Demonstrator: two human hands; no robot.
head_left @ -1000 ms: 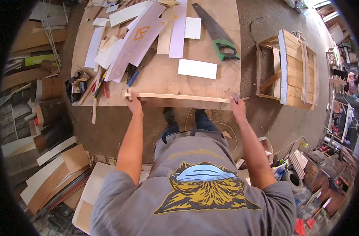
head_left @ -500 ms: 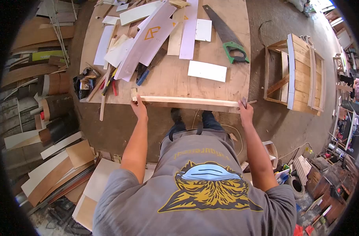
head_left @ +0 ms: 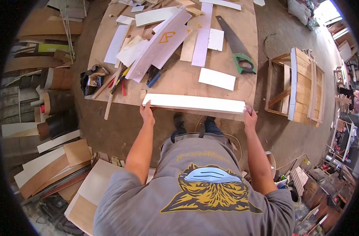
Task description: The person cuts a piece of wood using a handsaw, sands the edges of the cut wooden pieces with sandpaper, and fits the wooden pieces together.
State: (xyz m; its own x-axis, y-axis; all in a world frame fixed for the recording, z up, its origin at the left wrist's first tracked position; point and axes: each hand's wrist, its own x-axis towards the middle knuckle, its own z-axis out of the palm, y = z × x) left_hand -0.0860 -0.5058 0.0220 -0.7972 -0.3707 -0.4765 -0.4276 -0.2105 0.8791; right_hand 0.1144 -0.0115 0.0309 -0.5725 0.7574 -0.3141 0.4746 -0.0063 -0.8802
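A long narrow board with a white face (head_left: 193,101) lies level along the near edge of the worktable. My left hand (head_left: 147,114) grips its left end, the thumb up on the white face. Closed around the right end is my right hand (head_left: 250,117); something small and dark shows at its fingertips, too small to name. Just beyond the left end sits a small wood block (head_left: 143,93). A shorter white board piece (head_left: 217,79) lies flat farther in, and a handsaw with a green handle (head_left: 244,63) rests behind it to the right.
The plywood worktable (head_left: 179,84) carries a heap of offcuts, including a pale pink board (head_left: 160,43). Pliers with blue handles (head_left: 153,80) and a black bag (head_left: 92,82) lie at left. A slatted wooden frame (head_left: 301,84) stands on the floor at right. Sheet stock (head_left: 53,169) leans at lower left.
The board has turned between my hands: its narrow wooden edge faced up before, and now its broad white face does. My head view has shifted slightly.
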